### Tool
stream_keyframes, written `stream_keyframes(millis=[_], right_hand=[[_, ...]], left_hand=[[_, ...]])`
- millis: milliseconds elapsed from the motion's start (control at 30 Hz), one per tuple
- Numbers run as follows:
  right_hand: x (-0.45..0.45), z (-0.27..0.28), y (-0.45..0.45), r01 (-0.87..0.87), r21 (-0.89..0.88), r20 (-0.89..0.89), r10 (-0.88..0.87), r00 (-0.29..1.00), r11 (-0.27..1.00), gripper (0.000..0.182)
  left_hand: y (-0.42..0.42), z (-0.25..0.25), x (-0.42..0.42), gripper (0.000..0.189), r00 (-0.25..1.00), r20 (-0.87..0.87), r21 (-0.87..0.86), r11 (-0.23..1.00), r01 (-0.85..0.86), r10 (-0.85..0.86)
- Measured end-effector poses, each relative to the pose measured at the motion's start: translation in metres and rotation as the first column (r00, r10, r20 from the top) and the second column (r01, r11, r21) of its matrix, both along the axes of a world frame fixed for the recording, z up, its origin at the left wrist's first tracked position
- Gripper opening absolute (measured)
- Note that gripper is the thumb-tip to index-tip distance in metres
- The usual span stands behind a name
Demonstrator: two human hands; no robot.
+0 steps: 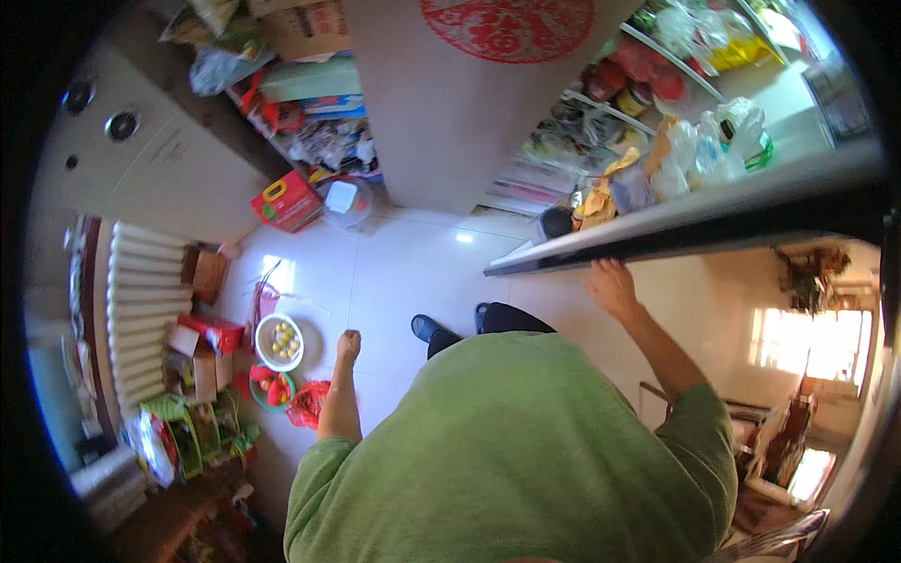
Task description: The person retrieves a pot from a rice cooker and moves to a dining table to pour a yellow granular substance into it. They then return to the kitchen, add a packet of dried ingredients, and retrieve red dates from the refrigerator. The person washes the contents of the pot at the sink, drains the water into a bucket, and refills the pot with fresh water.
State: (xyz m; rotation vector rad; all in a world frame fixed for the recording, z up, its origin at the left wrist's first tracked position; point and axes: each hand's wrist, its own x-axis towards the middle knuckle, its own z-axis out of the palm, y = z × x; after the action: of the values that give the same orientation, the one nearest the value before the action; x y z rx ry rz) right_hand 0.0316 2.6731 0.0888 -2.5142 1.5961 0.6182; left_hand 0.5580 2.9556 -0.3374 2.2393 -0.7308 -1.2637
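My right hand [612,287] is at the dark outer edge of an open refrigerator door [676,232], its fingertips on that edge. Inside the door, racks hold plastic bags and jars. Behind it, the refrigerator shelves [693,67] carry bagged food and red-lidded jars. My left hand [348,346] hangs at my side with its fingers curled in; nothing shows in it. To the left of that hand, a white basin [260,338] of yellow-green round fruit stands on the floor. Next to it are a green basket [255,394] of red and orange produce and a red plastic bag [308,405].
A tall grey panel [436,127] bears a round red decoration. Left of it, shelves hold bags and boxes, with a red carton [287,202] and a clear plastic container [346,204] on the floor below. A white radiator [148,310], cardboard boxes [204,373] and a green crate [179,433] line the left side.
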Motion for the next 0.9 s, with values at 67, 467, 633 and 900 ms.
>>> stream_keyframes(millis=[67,467,633,900], right_hand=[[-0.044,-0.019,0.054,0.12,-0.165,0.283,-0.07,0.956,0.979,0.05],[-0.267,-0.14,0.139,0.878,0.283,0.737,-0.674,0.059,0.386,0.063],[-0.252,-0.288,0.21,0.866,0.499,0.116,-0.993,-0.028,0.034,0.073],[-0.042,-0.53,-0.125,0.346,0.936,0.22,-0.88,-0.422,0.068,0.037]], left_hand=[[-0.048,-0.002,-0.022,0.031,0.993,-0.118,-0.101,0.995,-0.004,-0.008],[-0.21,0.082,-0.186,0.029,0.778,-0.285,-0.085,0.823,0.561,-0.56],[-0.208,0.05,-0.187,0.024,0.86,-0.275,0.066,0.884,0.462,-0.429],[-0.283,-0.03,-0.259,0.021,0.787,-0.423,-0.115,0.888,0.445,-0.449]])
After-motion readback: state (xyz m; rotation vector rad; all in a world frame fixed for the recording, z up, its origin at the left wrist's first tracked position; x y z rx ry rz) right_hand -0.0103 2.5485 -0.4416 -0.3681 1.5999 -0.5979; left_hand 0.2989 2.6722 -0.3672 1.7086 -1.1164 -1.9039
